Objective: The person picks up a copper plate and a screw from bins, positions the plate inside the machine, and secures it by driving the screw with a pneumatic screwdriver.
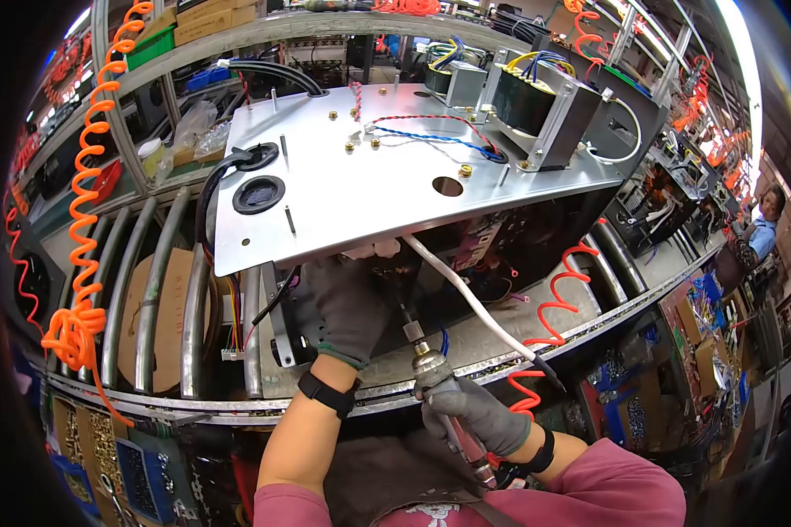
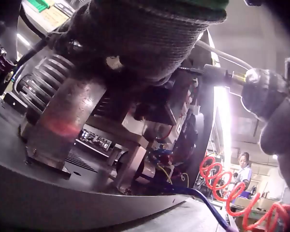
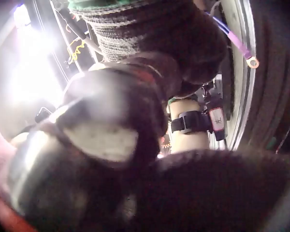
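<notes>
My right hand (image 1: 483, 415), in a grey glove, grips an air screwdriver (image 1: 434, 367) whose bit points up and away beneath the front edge of a metal panel (image 1: 325, 189). My gloved left hand (image 1: 350, 307) reaches in under that same edge, just left of the bit. Its fingertips are hidden by the panel in the head view and dark in the left wrist view. A white cable (image 1: 470, 299) runs out from below the panel, past the screwdriver. In the left wrist view, a metal bracket (image 2: 67, 121) stands inside the unit below the left hand (image 2: 130, 41).
Transformers (image 1: 523, 101) and twisted wires sit on the panel. The unit stands over a roller conveyor (image 1: 149, 299). Orange coiled hoses (image 1: 83, 193) hang at left; a red coiled hose (image 1: 562, 303) crosses at right. Parts bins (image 1: 136, 465) line the near side. A person (image 1: 765, 215) is at far right.
</notes>
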`<action>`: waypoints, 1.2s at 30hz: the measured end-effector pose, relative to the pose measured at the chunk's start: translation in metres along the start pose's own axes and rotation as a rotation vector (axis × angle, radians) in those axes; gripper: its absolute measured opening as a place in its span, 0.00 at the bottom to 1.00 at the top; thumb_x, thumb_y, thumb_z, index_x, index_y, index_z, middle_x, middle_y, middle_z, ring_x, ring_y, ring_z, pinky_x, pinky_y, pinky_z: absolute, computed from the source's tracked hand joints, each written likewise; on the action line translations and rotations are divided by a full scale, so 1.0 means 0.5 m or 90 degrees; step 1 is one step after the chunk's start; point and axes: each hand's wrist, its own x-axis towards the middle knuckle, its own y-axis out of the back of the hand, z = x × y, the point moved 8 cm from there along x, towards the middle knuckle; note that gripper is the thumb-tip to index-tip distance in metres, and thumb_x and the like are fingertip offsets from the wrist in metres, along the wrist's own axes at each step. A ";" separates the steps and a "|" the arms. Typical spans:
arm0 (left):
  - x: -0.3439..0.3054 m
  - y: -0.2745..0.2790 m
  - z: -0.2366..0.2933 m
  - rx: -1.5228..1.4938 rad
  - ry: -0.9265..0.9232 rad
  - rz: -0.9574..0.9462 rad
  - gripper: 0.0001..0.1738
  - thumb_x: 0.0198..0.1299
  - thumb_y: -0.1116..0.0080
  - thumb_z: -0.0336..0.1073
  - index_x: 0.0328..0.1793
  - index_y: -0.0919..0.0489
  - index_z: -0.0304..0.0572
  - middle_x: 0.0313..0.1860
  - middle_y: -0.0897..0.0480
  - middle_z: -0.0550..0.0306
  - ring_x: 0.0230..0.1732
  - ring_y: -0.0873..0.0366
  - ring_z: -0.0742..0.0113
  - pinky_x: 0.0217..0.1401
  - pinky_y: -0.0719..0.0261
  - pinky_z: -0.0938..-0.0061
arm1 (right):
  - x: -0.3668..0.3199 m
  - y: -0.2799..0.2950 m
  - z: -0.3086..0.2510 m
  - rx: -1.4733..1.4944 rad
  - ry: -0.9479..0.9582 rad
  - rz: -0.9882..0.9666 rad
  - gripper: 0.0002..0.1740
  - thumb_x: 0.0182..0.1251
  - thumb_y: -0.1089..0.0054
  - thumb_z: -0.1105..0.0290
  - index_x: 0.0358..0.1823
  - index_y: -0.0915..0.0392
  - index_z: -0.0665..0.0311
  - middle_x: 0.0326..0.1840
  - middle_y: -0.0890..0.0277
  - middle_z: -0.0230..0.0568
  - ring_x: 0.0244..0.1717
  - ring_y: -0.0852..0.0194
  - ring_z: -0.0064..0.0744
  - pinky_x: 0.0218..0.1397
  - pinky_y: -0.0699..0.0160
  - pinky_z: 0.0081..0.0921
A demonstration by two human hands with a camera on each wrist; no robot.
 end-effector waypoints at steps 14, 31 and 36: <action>-0.008 -0.001 -0.012 -0.005 0.061 -0.047 0.25 0.46 0.41 0.29 0.54 0.25 0.39 0.54 0.28 0.37 0.59 0.35 0.36 0.62 0.36 0.50 | -0.005 -0.004 -0.005 -0.015 -0.012 0.022 0.19 0.64 0.45 0.52 0.44 0.31 0.60 0.22 0.29 0.35 0.17 0.31 0.22 0.20 0.31 0.18; -0.001 0.069 -0.014 0.035 0.042 -0.102 0.14 0.50 0.37 0.37 0.45 0.18 0.46 0.41 0.20 0.49 0.42 0.20 0.47 0.41 0.22 0.63 | -0.002 0.014 0.002 -0.006 -0.002 -0.027 0.19 0.64 0.44 0.54 0.42 0.28 0.64 0.24 0.27 0.36 0.21 0.30 0.21 0.23 0.31 0.19; -0.011 0.097 0.008 0.049 -0.038 0.004 0.08 0.52 0.35 0.37 0.38 0.18 0.46 0.39 0.19 0.53 0.36 0.18 0.54 0.36 0.20 0.64 | 0.003 0.020 0.005 -0.009 0.016 -0.015 0.19 0.63 0.43 0.53 0.40 0.28 0.64 0.24 0.26 0.35 0.22 0.29 0.21 0.25 0.31 0.20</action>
